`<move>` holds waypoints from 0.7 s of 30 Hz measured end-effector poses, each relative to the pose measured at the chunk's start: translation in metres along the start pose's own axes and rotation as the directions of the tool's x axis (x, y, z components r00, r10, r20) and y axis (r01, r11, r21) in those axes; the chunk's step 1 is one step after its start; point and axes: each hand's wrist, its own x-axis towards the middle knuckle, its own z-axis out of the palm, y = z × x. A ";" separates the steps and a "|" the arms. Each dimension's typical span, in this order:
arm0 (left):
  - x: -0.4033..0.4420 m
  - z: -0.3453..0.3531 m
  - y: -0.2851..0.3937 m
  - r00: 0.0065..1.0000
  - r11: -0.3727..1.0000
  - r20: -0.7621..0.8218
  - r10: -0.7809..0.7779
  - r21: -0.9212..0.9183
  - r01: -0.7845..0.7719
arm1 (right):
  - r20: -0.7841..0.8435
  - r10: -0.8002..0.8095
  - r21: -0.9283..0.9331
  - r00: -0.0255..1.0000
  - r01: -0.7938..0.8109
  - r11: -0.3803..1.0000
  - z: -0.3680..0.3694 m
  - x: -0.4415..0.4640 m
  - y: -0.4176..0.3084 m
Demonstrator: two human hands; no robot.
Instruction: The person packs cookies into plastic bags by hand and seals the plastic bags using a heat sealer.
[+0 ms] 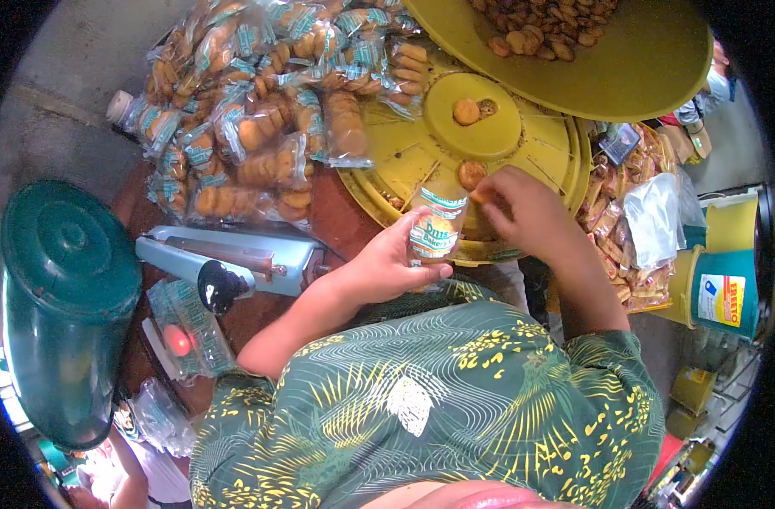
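Observation:
My left hand is wrapped around a clear plastic bag with teal bakery print and round brown cookies inside. Just to its right, my right hand has its fingers bent and pinched on what looks like a cookie, mostly hidden by the fingertips. Another round cookie lies beside those fingertips on the large yellow lid. On the lid's raised centre rests one more cookie, next to a broken piece.
Filled cookie bags are heaped at the upper left. A blue bag sealer stands left of my forearm, near a green lidded container. A yellow basin of cookies overhangs the lid. Packed snacks and buckets are at right.

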 end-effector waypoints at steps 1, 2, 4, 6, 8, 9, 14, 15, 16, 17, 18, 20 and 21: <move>0.000 0.000 -0.002 1.000 0.999 0.008 0.011 0.045 -0.011 | -0.037 0.029 0.030 0.999 -0.028 0.999 -0.002 0.002 0.003; 0.000 0.000 -0.001 1.000 0.998 0.019 0.006 0.055 -0.007 | -0.095 0.031 0.137 0.995 -0.017 0.990 -0.006 0.003 0.002; 0.000 0.001 0.000 0.999 0.997 0.042 0.001 0.075 -0.004 | -0.212 0.048 0.336 0.976 0.027 0.941 -0.014 0.008 -0.002; 0.000 0.001 0.000 0.997 0.996 0.066 -0.035 0.084 0.029 | -0.326 -0.100 0.353 0.940 0.220 0.909 -0.014 0.014 -0.008; -0.001 0.001 0.000 0.995 0.997 0.085 -0.047 0.070 0.041 | -0.217 -0.249 0.417 0.944 0.321 0.850 -0.015 0.019 -0.012; -0.001 0.001 0.001 0.995 0.998 0.092 -0.040 0.051 0.035 | -0.050 -0.332 0.480 0.942 0.315 0.819 -0.017 0.022 -0.014; -0.002 0.002 0.006 0.998 0.999 0.061 -0.011 0.051 0.008 | -0.016 -0.457 0.355 0.889 0.433 0.829 0.003 0.026 -0.021; -0.001 0.002 0.006 0.999 0.997 0.030 0.043 0.068 -0.045 | -0.089 -0.483 0.329 0.871 0.483 0.811 0.003 0.026 -0.025; 0.000 0.001 0.006 0.995 0.991 0.001 0.098 0.088 -0.098 | -0.161 -0.507 0.299 0.847 0.531 0.793 0.002 0.026 -0.029; 0.000 0.001 0.007 0.998 0.997 0.006 0.059 0.055 -0.059 | -0.176 -0.511 0.234 0.841 0.540 0.809 0.001 0.026 -0.033; -0.001 0.000 0.008 1.000 1.000 0.015 0.019 0.023 -0.019 | -0.192 -0.515 0.167 0.836 0.545 0.822 0.000 0.024 -0.037; -0.001 0.000 0.008 1.000 1.000 0.015 -0.016 0.000 0.016 | -0.188 -0.487 0.119 0.853 0.512 0.850 0.002 0.020 -0.039; -0.001 0.001 0.008 1.000 1.000 0.006 -0.011 0.008 0.011 | -0.168 -0.457 0.139 0.874 0.479 0.867 0.007 0.018 -0.037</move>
